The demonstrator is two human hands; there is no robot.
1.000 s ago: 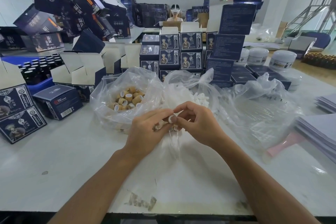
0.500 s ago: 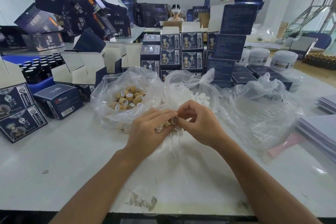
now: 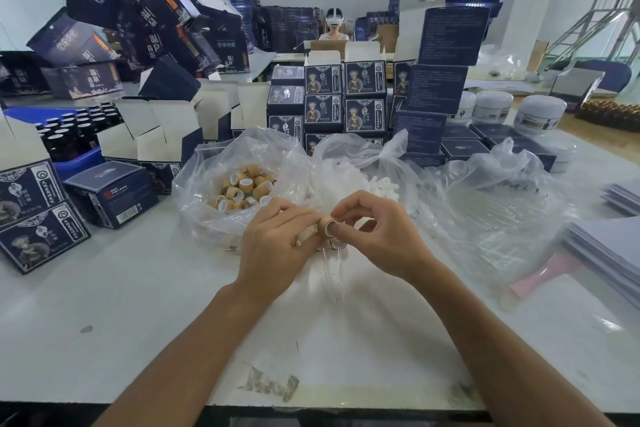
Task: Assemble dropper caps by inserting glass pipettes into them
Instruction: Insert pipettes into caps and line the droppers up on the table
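Observation:
My left hand (image 3: 277,243) pinches a tan wooden dropper cap (image 3: 325,226) at the table's middle. My right hand (image 3: 377,236) meets it from the right, a fingertip pressed into the cap's open end. Below the left fingers hang two clear glass pipettes (image 3: 332,270), their tops in further caps held in that hand. A clear bag of loose wooden caps (image 3: 242,185) lies just behind my left hand. A second bag holds white rubber bulbs (image 3: 381,188) behind my right hand.
Crumpled clear plastic (image 3: 502,218) spreads on the right. Dark blue boxes (image 3: 346,97) stack behind the bags and at left (image 3: 34,215). A blue tray of dark bottles (image 3: 72,135) sits far left. White jars (image 3: 540,114) stand back right, paper stacks (image 3: 609,250) at right.
Both hands stay together at the same spot. The cap has turned between the fingers, and my right fingertip now presses into its opening.

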